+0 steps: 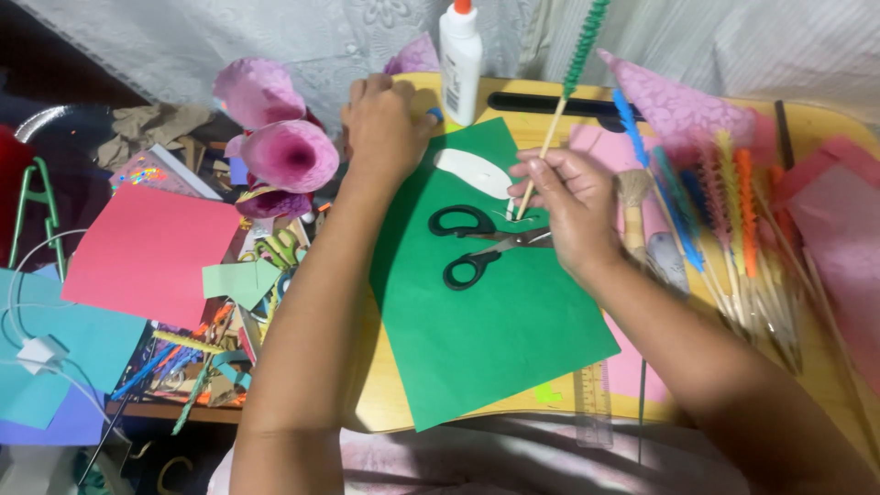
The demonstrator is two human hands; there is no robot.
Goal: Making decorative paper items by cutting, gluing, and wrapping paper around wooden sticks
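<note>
My right hand pinches a thin wooden stick wrapped at its top in green paper fringe; the stick's lower tip rests near a white oval paper piece on a green paper sheet. Black-handled scissors lie on that sheet just left of this hand. My left hand reaches to the sheet's far corner, fingers curled near a small blue object, beside a white glue bottle with an orange cap. Whether it grips anything is hidden.
A yellow lap table holds several fringe-wrapped sticks in blue, orange and yellow at right, pink paper cones at left, a brush, a clear ruler. Pink, teal and purple sheets and scraps lie at left.
</note>
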